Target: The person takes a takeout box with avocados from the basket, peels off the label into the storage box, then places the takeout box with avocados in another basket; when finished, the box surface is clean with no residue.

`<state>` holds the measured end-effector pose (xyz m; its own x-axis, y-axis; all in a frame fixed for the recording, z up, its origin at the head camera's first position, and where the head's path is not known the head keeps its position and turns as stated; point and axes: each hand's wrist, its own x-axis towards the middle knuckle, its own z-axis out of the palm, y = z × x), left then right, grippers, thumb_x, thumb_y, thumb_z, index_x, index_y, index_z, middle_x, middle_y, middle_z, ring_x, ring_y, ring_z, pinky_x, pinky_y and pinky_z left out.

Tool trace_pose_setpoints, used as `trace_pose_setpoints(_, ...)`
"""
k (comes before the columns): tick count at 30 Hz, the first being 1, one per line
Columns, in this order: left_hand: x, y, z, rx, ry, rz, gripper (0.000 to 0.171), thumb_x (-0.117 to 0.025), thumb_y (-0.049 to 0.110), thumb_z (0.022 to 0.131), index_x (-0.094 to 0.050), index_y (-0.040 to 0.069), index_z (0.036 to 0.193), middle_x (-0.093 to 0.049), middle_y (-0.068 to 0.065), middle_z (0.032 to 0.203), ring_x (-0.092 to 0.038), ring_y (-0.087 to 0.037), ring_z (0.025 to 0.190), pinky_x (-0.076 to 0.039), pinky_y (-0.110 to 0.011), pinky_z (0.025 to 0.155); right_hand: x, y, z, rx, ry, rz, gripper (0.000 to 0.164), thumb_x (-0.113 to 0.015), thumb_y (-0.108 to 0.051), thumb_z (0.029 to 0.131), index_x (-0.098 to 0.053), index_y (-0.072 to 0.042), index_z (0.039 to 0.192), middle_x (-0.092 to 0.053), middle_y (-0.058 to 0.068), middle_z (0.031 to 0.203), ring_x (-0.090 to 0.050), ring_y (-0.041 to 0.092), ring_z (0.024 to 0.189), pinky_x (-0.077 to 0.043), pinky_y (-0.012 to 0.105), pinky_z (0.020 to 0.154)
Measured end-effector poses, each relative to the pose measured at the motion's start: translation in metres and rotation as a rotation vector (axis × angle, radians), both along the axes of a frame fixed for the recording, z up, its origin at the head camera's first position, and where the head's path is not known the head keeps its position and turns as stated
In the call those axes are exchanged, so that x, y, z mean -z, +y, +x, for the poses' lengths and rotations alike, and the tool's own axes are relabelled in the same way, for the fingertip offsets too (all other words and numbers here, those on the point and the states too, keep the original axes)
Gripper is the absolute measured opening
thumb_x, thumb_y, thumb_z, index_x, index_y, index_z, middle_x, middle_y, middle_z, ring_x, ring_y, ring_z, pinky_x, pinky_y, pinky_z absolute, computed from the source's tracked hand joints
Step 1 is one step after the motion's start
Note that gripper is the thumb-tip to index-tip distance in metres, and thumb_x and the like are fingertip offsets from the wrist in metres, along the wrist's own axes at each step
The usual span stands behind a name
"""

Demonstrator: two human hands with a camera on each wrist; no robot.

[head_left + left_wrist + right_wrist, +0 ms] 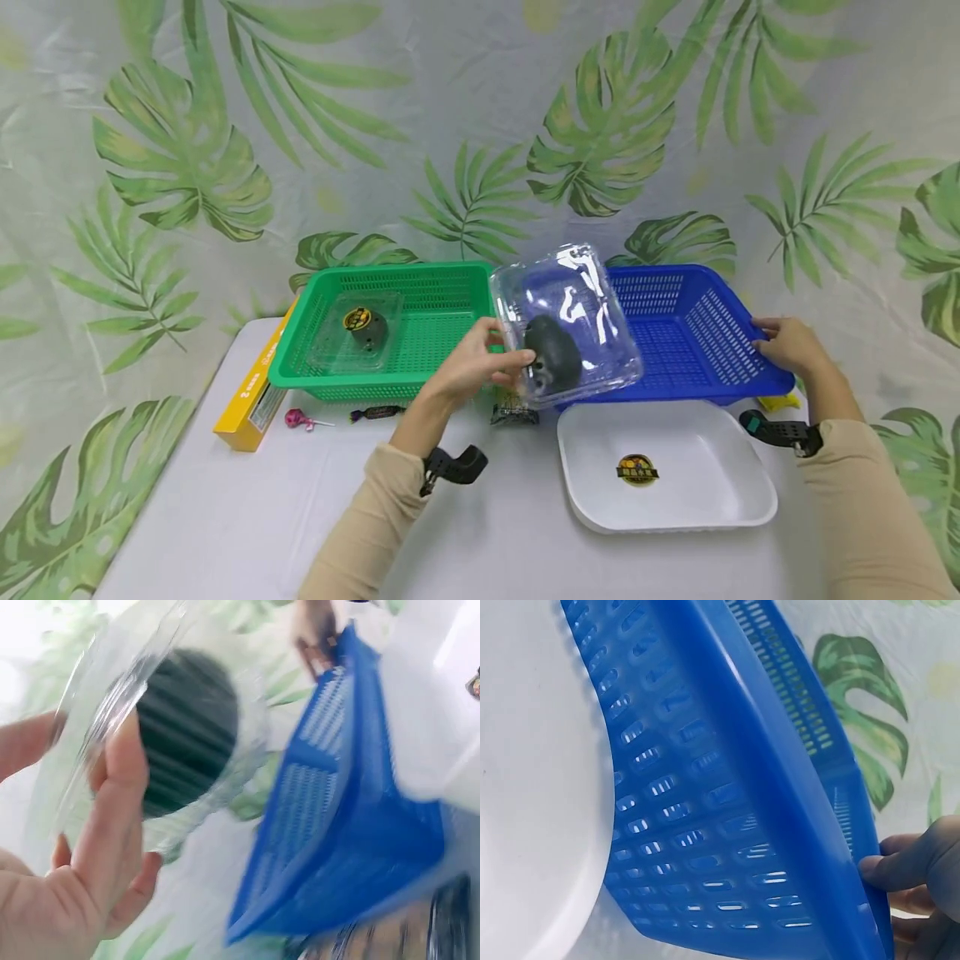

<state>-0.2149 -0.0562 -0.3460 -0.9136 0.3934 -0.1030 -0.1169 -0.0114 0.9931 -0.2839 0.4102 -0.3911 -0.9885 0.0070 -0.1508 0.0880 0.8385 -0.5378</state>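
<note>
My left hand (476,362) pinches the edge of a clear plastic box (581,312), thumb on the near side. It is held tilted above the table, overlapping the blue basket's left part in the head view. A dark rounded object (553,354) shows through the plastic; its kind I cannot tell. In the left wrist view the same dark object (187,731) appears just beyond the fingers. At the right end of the blue basket (738,387), my right hand (795,343) grips the rim, with the thumb visible on it in the right wrist view.
A green basket (375,387) holds another clear box (326,337) with a dark labelled object. In front of the blue basket stands a white tub (697,475) with a label. A yellow box (251,408), lollipop (295,417), wrapped candy (377,412) and wrapped packet (513,413) lie nearby.
</note>
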Motion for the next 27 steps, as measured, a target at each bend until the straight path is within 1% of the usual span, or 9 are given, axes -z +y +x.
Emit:
trace_pose_setpoints(2,0.001,0.026,-0.017,-0.011,-0.053,0.04,0.055,-0.07,0.005,0.083,-0.031,0.002,0.123,-0.044,-0.022,0.121,-0.061,-0.021,0.071,-0.057,-0.04,0.072,0.001,0.001,0.001,0.004,0.007,-0.003,0.052,-0.045,-0.007,0.092,-0.029,0.019,0.135,-0.033,0.049,0.124,-0.056,0.051,0.093,-0.053,0.051,0.074)
trace_pose_setpoints(5,0.005,0.06,-0.04,-0.017,-0.114,0.058,0.059,-0.071,0.003,0.082,-0.032,0.002,0.126,-0.057,-0.018,0.102,-0.062,-0.021,0.066,-0.058,-0.039,0.067,0.003,0.001,0.001,0.003,0.016,-0.002,0.052,-0.046,-0.007,0.092,-0.031,0.019,0.135,-0.034,0.049,0.124,-0.058,0.048,0.09,-0.054,0.048,0.071)
trace_pose_setpoints(9,0.018,0.096,-0.065,-0.017,-0.195,0.027,0.064,-0.072,0.002,0.081,-0.034,-0.001,0.132,-0.06,-0.012,0.081,-0.06,-0.02,0.057,-0.057,-0.034,0.055,0.004,0.001,0.0,0.002,0.022,-0.002,0.052,-0.046,-0.007,0.092,-0.031,0.018,0.135,-0.034,0.049,0.124,-0.057,0.049,0.091,-0.054,0.049,0.073)
trace_pose_setpoints(11,0.025,0.11,-0.075,0.005,-0.236,-0.001,0.039,-0.07,0.003,0.083,-0.045,-0.003,0.111,-0.056,-0.012,0.08,-0.057,-0.019,0.052,-0.056,-0.031,0.051,0.003,0.001,0.0,0.003,0.022,-0.001,0.052,-0.046,-0.007,0.092,-0.031,0.018,0.134,-0.034,0.049,0.124,-0.056,0.051,0.093,-0.052,0.052,0.076)
trace_pose_setpoints(12,0.028,0.116,-0.078,0.003,-0.251,-0.016,0.04,-0.07,0.003,0.083,-0.047,-0.005,0.114,-0.057,-0.014,0.086,-0.055,-0.019,0.05,-0.056,-0.03,0.05,0.003,0.001,0.0,0.004,0.023,0.0,0.052,-0.046,-0.007,0.092,-0.031,0.019,0.134,-0.034,0.049,0.124,-0.054,0.053,0.094,-0.051,0.054,0.077)
trace_pose_setpoints(16,0.041,0.138,-0.083,-0.029,-0.264,-0.121,0.044,-0.07,0.005,0.083,-0.05,-0.009,0.119,-0.056,-0.021,0.112,-0.052,-0.018,0.046,-0.054,-0.027,0.048,0.004,0.001,0.001,0.0,0.026,0.001,0.051,-0.046,-0.007,0.092,-0.031,0.019,0.134,-0.034,0.049,0.124,-0.052,0.055,0.097,-0.048,0.058,0.081)
trace_pose_setpoints(18,0.046,0.148,-0.083,-0.08,-0.256,-0.184,0.069,-0.072,0.005,0.082,-0.036,-0.004,0.14,-0.054,-0.022,0.121,-0.053,-0.019,0.047,-0.054,-0.028,0.048,0.004,0.002,0.001,-0.006,0.03,0.003,0.051,-0.047,-0.006,0.092,-0.031,0.019,0.134,-0.033,0.049,0.124,-0.052,0.055,0.097,-0.048,0.058,0.08)
trace_pose_setpoints(24,0.055,0.17,-0.085,-0.195,-0.246,-0.396,0.058,-0.075,0.008,0.079,-0.048,-0.003,0.129,-0.058,-0.019,0.111,-0.058,-0.023,0.051,-0.057,-0.034,0.057,0.004,0.002,0.001,-0.01,0.028,0.001,0.051,-0.046,-0.005,0.092,-0.031,0.02,0.134,-0.033,0.05,0.125,-0.053,0.053,0.096,-0.051,0.055,0.077)
trace_pose_setpoints(27,0.054,0.18,-0.084,-0.234,-0.174,-0.514,0.066,-0.078,0.013,0.077,-0.045,-0.002,0.132,-0.062,-0.02,0.106,-0.064,-0.026,0.054,-0.058,-0.033,0.059,0.004,0.001,0.001,-0.009,0.031,0.003,0.051,-0.046,-0.005,0.092,-0.031,0.02,0.134,-0.032,0.05,0.125,-0.054,0.051,0.094,-0.051,0.054,0.076)
